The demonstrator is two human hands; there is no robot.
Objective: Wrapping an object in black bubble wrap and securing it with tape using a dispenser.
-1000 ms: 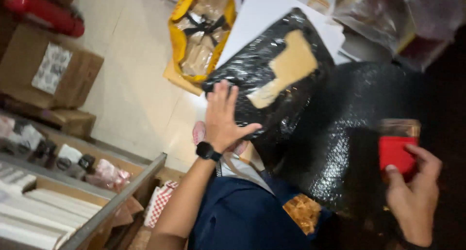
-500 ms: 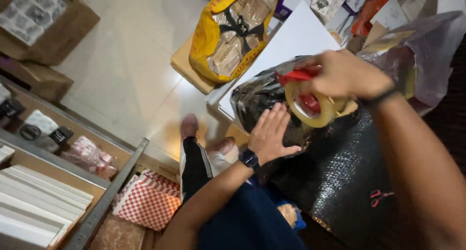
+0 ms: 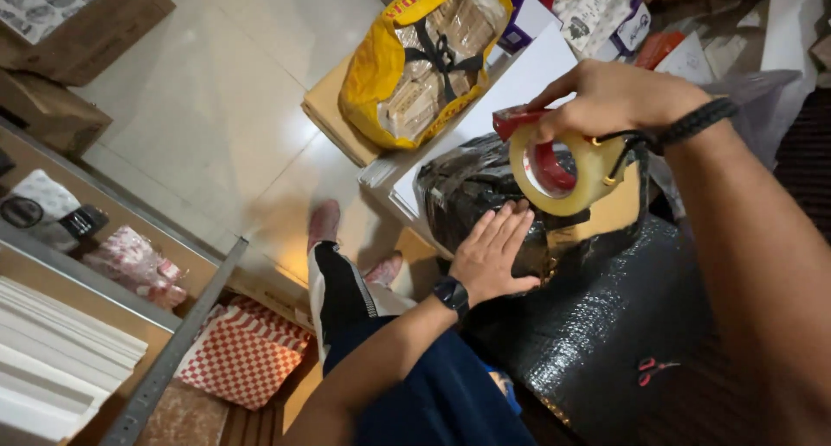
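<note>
A soft, slippery black bubble-wrapped parcel [image 3: 485, 195], lying on the black wrap sheet [image 3: 623, 325], is pressed flat by the open left hand [image 3: 489, 256], while the tape dispenser [image 3: 563, 160] is gripped by the right hand [image 3: 615, 96] above it.

Black parcel [image 3: 485, 195]: bubble-wrapped, glossy, lumpy, under my left hand [image 3: 492, 256] at centre.
Yellow bag [image 3: 381, 65]: clear-fronted, tied with black ribbon, on flat cardboard, upper centre.
Brown cartons [image 3: 61, 31]: two, on the floor, top left.
Small printed boxes [image 3: 597, 13]: white and purple, top right.
</note>
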